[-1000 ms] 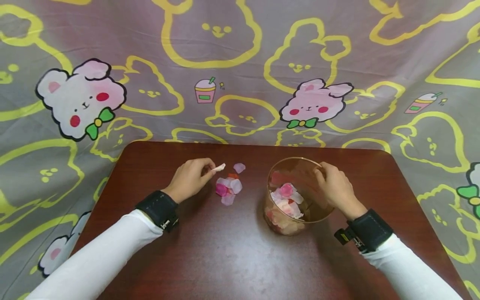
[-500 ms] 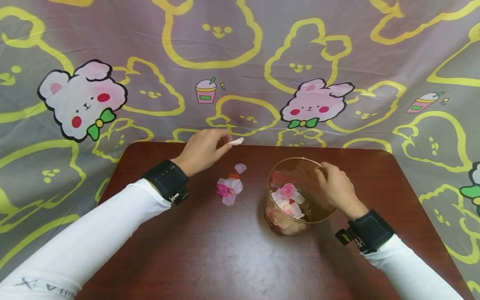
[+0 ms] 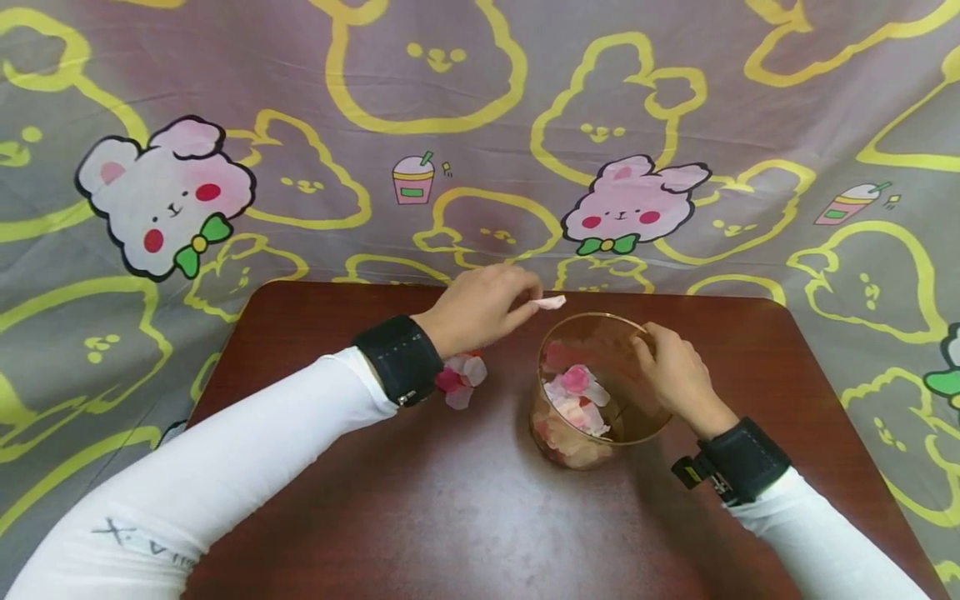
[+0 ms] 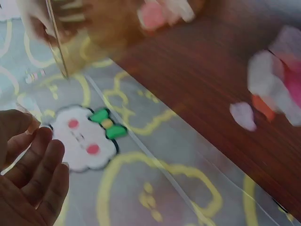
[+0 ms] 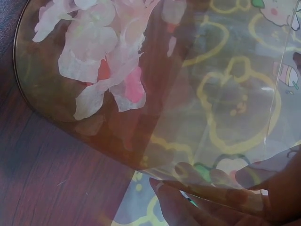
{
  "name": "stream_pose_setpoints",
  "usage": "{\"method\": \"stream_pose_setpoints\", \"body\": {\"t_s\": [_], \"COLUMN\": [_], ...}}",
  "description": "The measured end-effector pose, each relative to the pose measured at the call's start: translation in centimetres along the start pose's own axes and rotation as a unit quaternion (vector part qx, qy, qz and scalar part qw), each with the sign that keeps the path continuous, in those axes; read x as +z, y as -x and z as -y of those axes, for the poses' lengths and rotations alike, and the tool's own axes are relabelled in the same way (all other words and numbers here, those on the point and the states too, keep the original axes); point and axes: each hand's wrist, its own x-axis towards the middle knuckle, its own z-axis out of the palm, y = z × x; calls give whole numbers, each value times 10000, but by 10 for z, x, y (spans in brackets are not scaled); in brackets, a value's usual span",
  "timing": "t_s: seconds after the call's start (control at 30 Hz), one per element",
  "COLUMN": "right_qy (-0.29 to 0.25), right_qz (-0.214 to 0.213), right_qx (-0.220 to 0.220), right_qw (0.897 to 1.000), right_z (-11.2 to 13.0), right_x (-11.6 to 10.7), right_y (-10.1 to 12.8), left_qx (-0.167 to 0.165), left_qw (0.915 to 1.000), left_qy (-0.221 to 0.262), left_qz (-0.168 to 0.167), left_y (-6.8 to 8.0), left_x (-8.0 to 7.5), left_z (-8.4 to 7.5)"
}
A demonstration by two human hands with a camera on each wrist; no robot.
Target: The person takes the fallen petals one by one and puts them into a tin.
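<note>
A pale pink petal point(image 3: 553, 302) is pinched between the thumb and fingertips of the left hand point(image 3: 480, 307), held in the air just beside the far-left rim of the clear plastic cup point(image 3: 600, 392) and above the back part of the table point(image 3: 465, 517). The petal's tip points toward the cup mouth and does not touch the rim. In the left wrist view the fingers point(image 4: 37, 174) appear loosely curled, but the petal itself cannot be made out there, probably hidden behind the thumb.

The right hand point(image 3: 675, 375) grips the cup at its right rim, fingers curled over the edge and thumb against the outer wall; the right wrist view shows the fingertips point(image 5: 183, 207) pressed on the transparent wall. The cup stands upright on the table, right of centre, with a heap of petals point(image 3: 573, 408) inside it in white, pale pink and deeper pink, lying on the bottom.

A small cluster of loose petals point(image 3: 463, 375) lies on the table left of the cup, partly covered by the left wrist and its black wristband point(image 3: 400, 360). A matching black wristband point(image 3: 738, 471) sits on the right wrist. Both arms wear white sleeves point(image 3: 225, 475). Behind the table's far edge hangs a grey cloth point(image 3: 480, 108) printed with yellow outlines and pink rabbits.
</note>
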Motion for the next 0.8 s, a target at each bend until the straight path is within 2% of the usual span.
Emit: {"method": "stream_pose_setpoints", "body": {"t_s": [0.17, 0.3, 0.4, 0.47, 0.8], "right_qy": [9, 9, 10, 19, 20], "right_qz": [-43, -70, -62, -68, -43], "right_qx": [-2, -14, -54, -71, -49], "right_qw": [10000, 10000, 10000, 9999, 10000], "right_z": [0, 1, 1, 2, 0], "right_x": [0, 1, 1, 1, 1], "right_y": [0, 0, -1, -1, 0], "left_qx": [529, 836, 920, 994, 945], "left_qw": [9981, 9924, 9857, 9817, 9796], "left_qy": [-211, -458, -637, -773, -800], "left_qz": [230, 779, 1261, 1426, 1585], "left_y": [-5, -7, -5, -4, -2], "left_x": [14, 27, 36, 41, 46], "left_z": [-24, -36, -42, -44, -48]}}
